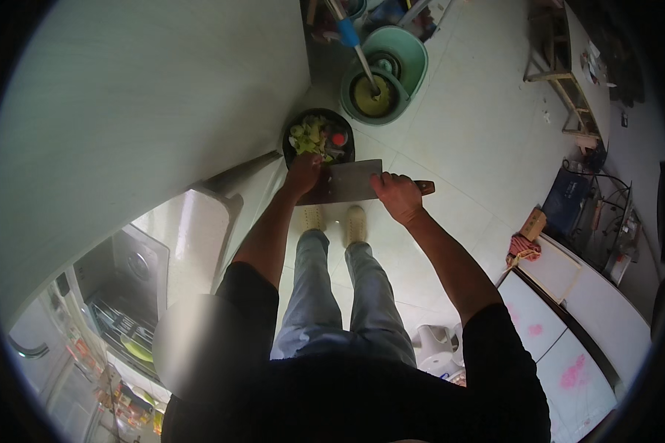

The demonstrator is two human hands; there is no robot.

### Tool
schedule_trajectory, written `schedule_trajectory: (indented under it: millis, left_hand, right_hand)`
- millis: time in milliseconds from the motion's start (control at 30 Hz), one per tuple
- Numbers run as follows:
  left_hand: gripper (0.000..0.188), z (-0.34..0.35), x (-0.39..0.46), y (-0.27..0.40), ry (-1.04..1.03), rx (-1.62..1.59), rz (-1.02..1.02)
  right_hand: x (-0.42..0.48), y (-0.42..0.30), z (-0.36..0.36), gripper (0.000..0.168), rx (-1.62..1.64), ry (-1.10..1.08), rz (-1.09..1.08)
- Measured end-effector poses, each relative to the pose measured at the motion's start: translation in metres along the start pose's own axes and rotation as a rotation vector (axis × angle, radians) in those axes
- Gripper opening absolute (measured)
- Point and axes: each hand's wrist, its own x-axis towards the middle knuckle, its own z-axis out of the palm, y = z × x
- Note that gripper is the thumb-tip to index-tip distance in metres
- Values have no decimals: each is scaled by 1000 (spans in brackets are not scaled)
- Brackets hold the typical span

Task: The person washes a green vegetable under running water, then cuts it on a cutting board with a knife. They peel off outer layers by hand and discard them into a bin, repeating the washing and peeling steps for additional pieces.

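A broad-bladed cleaver (352, 180) lies across my view, above the floor and my shoes. My right hand (397, 195) is closed around it where blade meets handle, and the wooden handle end (426, 187) sticks out to the right. At the blade's far left end is my left hand (305, 171), its fingers bunched close to the metal; whether they pinch it is hidden. Just beyond that hand stands a black waste bin (351, 128). Inside it I see green leafy vegetable scraps (308, 137) and a red round cap (338, 139).
A green mop bucket (419, 58) with a mop (366, 66) in it stands past the bin. A pale panel (144, 83) rises at left, above a steel sink (144, 249). A white stool (435, 346) and a white cabinet (548, 332) are at right.
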Motion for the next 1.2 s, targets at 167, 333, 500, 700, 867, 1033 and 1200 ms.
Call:
schedule_trajectory:
  millis: [167, 333, 500, 700, 867, 1033, 1200]
  left_hand:
    - [15, -18, 1, 23, 78, -77, -58]
    - [16, -35, -36, 72, -183, -81, -56]
    - [17, -17, -47, 80, -112, -36, -49]
    - [28, -5, -8, 24, 72, 60, -90]
    - [28, -24, -1, 33, 6, 55, -46]
    - [19, -49, -39, 107, 220, 18, 4]
    - [13, -86, -108, 195, 423, 72, 5]
  right_hand:
    - [-5, 0, -5, 24, 44, 0, 19]
    - [-6, -1, -11, 25, 59, 32, 26]
    - [-4, -4, -19, 25, 32, 46, 13]
    - [-13, -8, -34, 28, 10, -6, -5]
    - [-23, -13, -51, 28, 35, -29, 37]
    - [-41, -20, -73, 24, 56, -118, 96]
    - [-76, -25, -104, 26, 179, -230, 255]
